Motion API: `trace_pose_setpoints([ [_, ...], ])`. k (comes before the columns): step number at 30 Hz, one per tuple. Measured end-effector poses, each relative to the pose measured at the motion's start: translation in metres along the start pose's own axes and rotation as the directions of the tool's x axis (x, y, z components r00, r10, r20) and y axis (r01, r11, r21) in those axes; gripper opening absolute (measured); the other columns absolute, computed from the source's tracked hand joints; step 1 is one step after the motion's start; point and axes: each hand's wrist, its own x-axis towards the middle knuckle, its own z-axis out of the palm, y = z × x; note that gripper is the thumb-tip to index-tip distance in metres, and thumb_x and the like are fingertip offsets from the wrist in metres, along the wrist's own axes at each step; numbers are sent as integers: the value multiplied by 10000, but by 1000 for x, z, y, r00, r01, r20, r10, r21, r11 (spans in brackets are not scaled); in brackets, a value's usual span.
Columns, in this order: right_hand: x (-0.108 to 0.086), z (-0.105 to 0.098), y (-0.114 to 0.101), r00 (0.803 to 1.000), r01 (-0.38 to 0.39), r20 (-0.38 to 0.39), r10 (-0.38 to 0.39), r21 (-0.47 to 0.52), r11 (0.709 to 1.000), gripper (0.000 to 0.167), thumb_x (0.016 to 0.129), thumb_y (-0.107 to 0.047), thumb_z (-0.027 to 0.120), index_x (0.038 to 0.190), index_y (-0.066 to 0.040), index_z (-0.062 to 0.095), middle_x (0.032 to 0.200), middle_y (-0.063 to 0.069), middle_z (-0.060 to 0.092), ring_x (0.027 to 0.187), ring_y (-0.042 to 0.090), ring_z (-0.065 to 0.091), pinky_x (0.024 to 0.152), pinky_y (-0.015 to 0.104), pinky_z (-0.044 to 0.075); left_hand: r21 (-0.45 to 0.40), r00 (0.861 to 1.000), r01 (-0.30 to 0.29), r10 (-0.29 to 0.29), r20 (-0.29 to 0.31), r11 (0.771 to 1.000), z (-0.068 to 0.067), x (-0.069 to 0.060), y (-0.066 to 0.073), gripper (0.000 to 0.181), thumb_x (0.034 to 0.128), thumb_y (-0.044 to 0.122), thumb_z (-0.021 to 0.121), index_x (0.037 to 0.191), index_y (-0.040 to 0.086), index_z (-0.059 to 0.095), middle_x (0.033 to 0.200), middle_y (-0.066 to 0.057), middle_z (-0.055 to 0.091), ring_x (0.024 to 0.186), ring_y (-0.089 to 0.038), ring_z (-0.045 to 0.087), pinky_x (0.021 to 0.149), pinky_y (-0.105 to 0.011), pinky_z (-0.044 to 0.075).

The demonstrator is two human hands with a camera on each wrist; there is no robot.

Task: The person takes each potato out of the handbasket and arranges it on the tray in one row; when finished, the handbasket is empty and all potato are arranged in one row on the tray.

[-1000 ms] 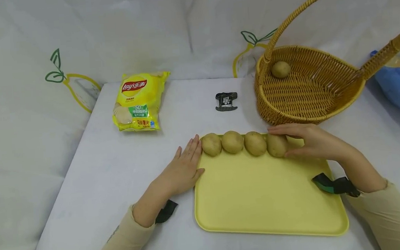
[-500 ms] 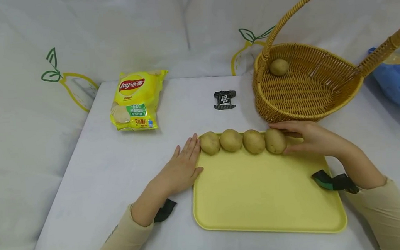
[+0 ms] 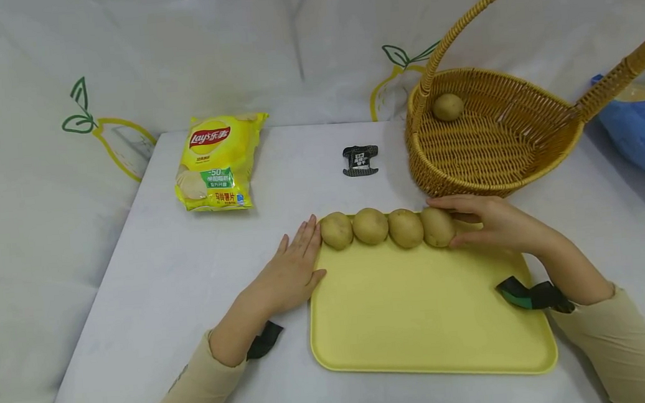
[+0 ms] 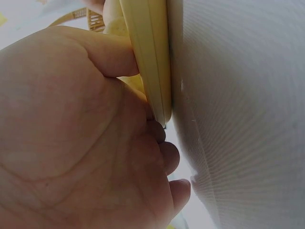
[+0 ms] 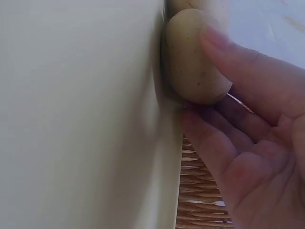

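Several potatoes stand in a row along the far edge of a yellow tray (image 3: 429, 319). The rightmost potato (image 3: 438, 226) is held by my right hand (image 3: 495, 224), thumb on one side and fingers on the other, as the right wrist view also shows around the potato (image 5: 193, 59). At the row's left end, a potato (image 3: 336, 230) lies close to my left hand's fingertips. My left hand (image 3: 291, 275) rests flat against the tray's left edge, fingers straight; in the left wrist view, the thumb touches the tray rim (image 4: 150, 57).
Behind the right hand stands a wicker basket (image 3: 478, 181) with a tall handle and one potato (image 3: 447, 107) inside. A yellow chip bag (image 3: 220, 162) lies at the back left. A small black wrapper piece (image 3: 360, 161) lies mid-table. A blue package (image 3: 640, 132) sits far right.
My right hand has moved the rightmost potato slightly left, close against its neighbour. The left hand stays at the tray's edge. The whole head view has shifted a little.
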Motion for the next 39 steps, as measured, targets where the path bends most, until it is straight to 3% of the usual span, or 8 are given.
trace_pose_setpoints([
  [8,2,0,0,1000,12,5,-12,17,1000,704,673,-44,828,1307,22,529,1271,155,562,1243,-60,369,986,76,257,-3,1000,2,-2,-8,1000,0,0,-1,692,1009,293,422,1492,-36,51,1561,-149,-89,1430,-258,-41,1124,-501,87],
  [18,2,-7,-11,1000,-22,-4,22,-38,999,675,669,-61,835,1280,-1,553,1239,117,582,1200,-70,401,953,59,275,-3,1000,-4,4,-14,1000,-1,-2,-4,689,1011,293,415,1490,-41,49,1560,-155,-86,1429,-265,-42,1122,-508,91],
  [24,-3,-22,-27,998,-63,-3,63,-80,995,624,691,-50,818,1269,-58,582,1232,34,591,1151,-76,436,904,46,303,-24,1000,0,0,-10,1000,0,-2,-2,694,1009,290,421,1491,-36,43,1559,-148,-95,1428,-261,-49,1125,-501,77],
  [28,-6,-36,-32,998,-45,-39,43,-78,996,677,649,15,821,1276,-97,590,1243,-32,592,1118,-75,493,886,58,351,-10,1000,0,0,-12,1000,2,0,-1,698,1009,296,420,1492,-32,38,1560,-145,-95,1428,-257,-46,1126,-494,81],
  [32,-1,-54,-30,996,-21,-87,18,-42,999,709,632,140,781,1286,-28,567,1263,-67,579,1083,-40,547,850,81,414,1,1000,1,-1,-12,1000,3,0,-1,701,1009,297,419,1492,-31,32,1561,-144,-91,1429,-254,-40,1128,-489,85],
  [35,6,-67,-27,985,-124,-123,123,4,992,619,712,158,723,1287,6,554,1235,-137,573,1054,-62,556,783,84,449,2,1000,3,-3,-8,1000,2,0,-1,701,1011,298,415,1492,-30,24,1560,-142,-97,1429,-253,-44,1129,-486,81],
  [37,11,-76,-25,962,-233,-136,237,45,971,541,781,102,699,1291,-5,555,1200,-182,569,1037,-83,553,741,77,456,-3,1000,3,-3,-8,1000,2,-1,-1,701,1010,297,416,1492,-30,25,1560,-142,-97,1428,-253,-46,1128,-487,79],
  [39,17,-86,-21,927,-344,-131,351,74,936,482,844,7,680,1307,-38,551,1178,-193,564,1000,-111,552,712,67,450,-8,1000,4,-4,-9,1000,1,0,0,700,1010,297,416,1493,-29,29,1561,-140,-98,1428,-253,-49,1128,-488,75],
])
